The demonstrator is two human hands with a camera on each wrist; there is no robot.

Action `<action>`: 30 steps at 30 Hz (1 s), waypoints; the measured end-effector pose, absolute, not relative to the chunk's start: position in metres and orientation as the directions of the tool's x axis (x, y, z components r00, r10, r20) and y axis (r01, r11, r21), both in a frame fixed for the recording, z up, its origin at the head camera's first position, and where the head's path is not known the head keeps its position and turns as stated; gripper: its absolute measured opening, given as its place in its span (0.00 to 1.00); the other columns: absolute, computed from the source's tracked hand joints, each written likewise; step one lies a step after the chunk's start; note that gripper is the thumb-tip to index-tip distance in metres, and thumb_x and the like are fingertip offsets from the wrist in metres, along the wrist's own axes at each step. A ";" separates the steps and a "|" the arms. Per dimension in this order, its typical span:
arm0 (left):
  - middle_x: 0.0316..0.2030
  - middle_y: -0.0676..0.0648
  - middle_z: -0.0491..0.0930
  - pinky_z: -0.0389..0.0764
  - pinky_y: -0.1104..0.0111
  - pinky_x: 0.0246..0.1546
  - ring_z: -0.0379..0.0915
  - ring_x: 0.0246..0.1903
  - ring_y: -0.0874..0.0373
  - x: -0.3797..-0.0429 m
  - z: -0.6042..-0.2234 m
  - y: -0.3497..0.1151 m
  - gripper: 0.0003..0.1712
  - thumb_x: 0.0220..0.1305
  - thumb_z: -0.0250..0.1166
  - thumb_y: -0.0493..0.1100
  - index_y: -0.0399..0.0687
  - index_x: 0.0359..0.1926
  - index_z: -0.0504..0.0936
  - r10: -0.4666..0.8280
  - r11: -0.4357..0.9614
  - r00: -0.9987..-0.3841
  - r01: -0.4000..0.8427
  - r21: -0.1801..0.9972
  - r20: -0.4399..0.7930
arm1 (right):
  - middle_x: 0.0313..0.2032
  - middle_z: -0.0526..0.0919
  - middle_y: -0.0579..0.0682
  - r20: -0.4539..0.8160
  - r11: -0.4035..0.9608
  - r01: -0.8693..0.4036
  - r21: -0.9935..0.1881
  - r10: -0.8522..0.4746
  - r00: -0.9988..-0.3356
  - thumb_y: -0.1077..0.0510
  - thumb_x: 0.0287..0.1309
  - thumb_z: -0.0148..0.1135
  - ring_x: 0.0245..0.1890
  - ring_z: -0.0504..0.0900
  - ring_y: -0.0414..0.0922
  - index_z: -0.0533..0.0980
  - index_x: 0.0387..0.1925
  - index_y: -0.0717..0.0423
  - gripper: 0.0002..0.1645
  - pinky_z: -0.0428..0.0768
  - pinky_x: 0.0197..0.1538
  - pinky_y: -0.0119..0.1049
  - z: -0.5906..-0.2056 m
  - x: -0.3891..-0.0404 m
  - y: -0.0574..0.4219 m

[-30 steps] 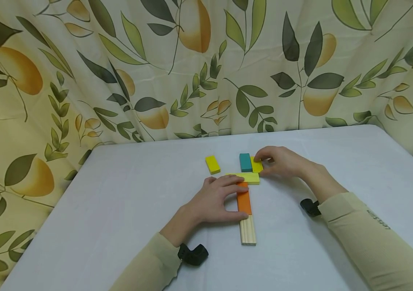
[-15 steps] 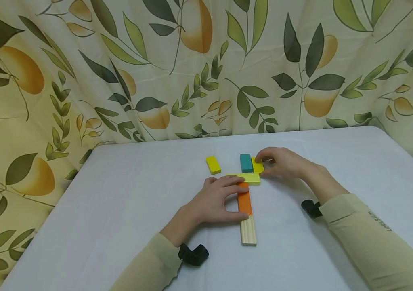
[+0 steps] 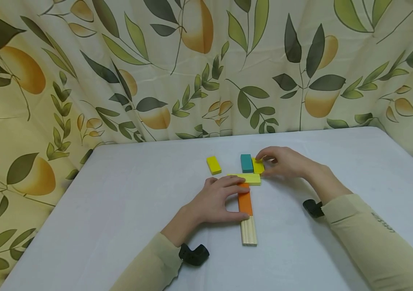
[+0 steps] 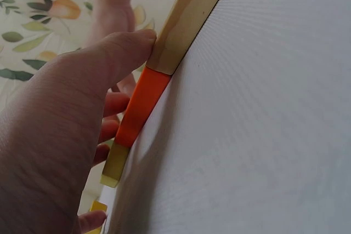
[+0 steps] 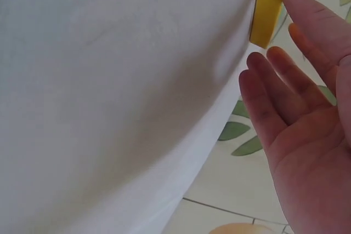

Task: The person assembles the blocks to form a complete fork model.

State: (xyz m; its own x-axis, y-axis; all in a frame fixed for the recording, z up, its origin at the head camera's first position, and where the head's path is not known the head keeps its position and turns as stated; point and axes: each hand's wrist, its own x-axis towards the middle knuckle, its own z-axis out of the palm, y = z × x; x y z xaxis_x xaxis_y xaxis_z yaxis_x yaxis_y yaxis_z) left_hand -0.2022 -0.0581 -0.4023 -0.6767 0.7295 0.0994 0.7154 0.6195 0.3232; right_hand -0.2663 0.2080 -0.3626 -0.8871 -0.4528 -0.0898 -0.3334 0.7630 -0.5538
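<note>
moved: almost nothing.
left hand [image 3: 212, 202]: wide, touching orange block [image 3: 245, 202], below frame's middle.
right hand [image 3: 288, 163]: pinching yellow block [image 3: 258, 167], right of middle.
step: likely lining up beside teal block [image 3: 246, 163]; next needs soft push.

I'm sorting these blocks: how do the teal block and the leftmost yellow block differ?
The teal block is blue-green; the leftmost yellow block is bright yellow. The teal block sits close beside another yellow block, which the right hand pinches; the leftmost yellow block lies apart. In the head view the teal block is nearly straight, the leftmost yellow block slanted. Both are rectangular and lie on the white cloth.
</note>
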 end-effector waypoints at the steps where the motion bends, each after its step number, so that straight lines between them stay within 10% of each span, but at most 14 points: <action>1: 0.71 0.58 0.66 0.59 0.50 0.64 0.52 0.72 0.65 -0.202 -0.402 -0.058 0.38 0.59 0.66 0.70 0.63 0.67 0.78 0.730 0.620 -0.677 0.715 0.322 0.098 | 0.59 0.79 0.58 -0.087 0.760 -0.336 -0.556 -0.455 -0.886 0.58 0.58 0.74 0.61 0.74 0.60 0.79 0.58 0.57 0.26 0.69 0.63 0.61 -0.362 -0.266 0.209; 30: 0.70 0.57 0.68 0.57 0.45 0.67 0.55 0.72 0.62 -0.203 -0.403 -0.062 0.37 0.62 0.62 0.72 0.62 0.66 0.78 0.735 0.624 -0.666 0.738 0.256 0.129 | 0.61 0.77 0.60 -0.020 0.719 -0.362 -0.593 -0.463 -0.886 0.56 0.61 0.71 0.63 0.71 0.62 0.77 0.59 0.57 0.26 0.68 0.64 0.62 -0.359 -0.273 0.195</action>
